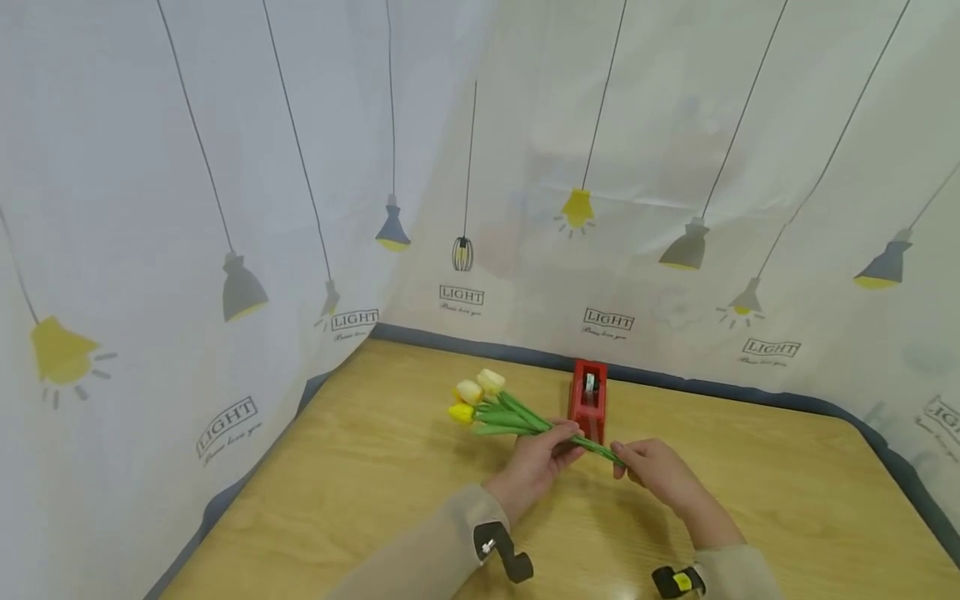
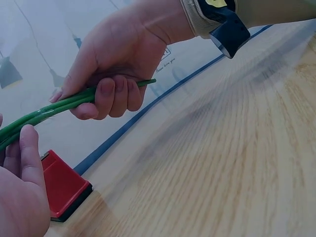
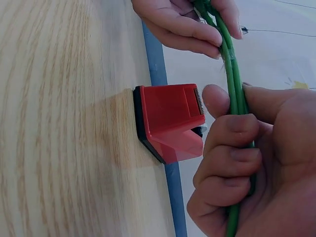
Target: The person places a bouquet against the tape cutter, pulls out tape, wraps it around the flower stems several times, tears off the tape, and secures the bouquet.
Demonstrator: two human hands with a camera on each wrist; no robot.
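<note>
Where a creased, lamp-printed pale sheet point(image 1: 525, 142) ends, a flat wood-grained table point(image 1: 322, 483) begins. Tulip bunch point(image 1: 517, 412): rounded yellow and cream heads, blade-like green leaves, slender stems; held above the table, heads to the left, stem ends to the right. Tape dispenser point(image 3: 168, 111): glossy red, angular, dark base, serrated edge; stands just beyond the hands. Left hand point(image 1: 534, 467) grips the stems below the leaves; right hand point(image 1: 662, 473) curls its fingers round the lower stems. Shiny clear band point(image 3: 231, 53) on the stems between the hands.

Soft light casts faint, blurry-edged shadows on the wooden table point(image 1: 315, 467); wrist views look cooler-toned.
</note>
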